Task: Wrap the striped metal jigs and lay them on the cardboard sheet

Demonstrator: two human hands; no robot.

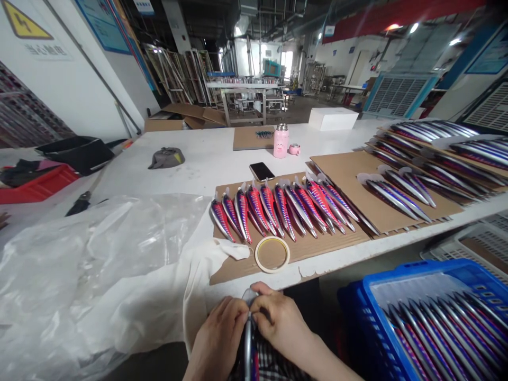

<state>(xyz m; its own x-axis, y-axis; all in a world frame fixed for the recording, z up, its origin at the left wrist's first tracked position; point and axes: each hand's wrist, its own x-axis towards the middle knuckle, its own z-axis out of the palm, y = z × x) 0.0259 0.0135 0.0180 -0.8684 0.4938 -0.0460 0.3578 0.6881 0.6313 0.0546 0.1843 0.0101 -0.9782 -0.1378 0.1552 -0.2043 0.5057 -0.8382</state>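
Close to my lap, below the table's front edge, my left hand [224, 328] and my right hand [273, 315] meet at the tip of a fishing lure [248, 349]. Both hands are closed, fingertips pinching its upper end, where a clear lip partly shows. The lure's silver body points down between my wrists, with some purple and red along one side. What exactly the fingertips grip is partly hidden. Just beyond my hands lies a roll of masking tape [272, 255] on cardboard. A row of red, purple and silver lures [278, 209] stretches behind it.
To the right, a blue crate [357, 296] holds many lures. More lures lie on stacked cardboard [341, 164]. Plastic sheeting [130, 233] and white cloth [206, 259] cover the left. Farther back are a phone [262, 171], a pink bottle [281, 143], a cap [166, 157] and a white box [332, 119].
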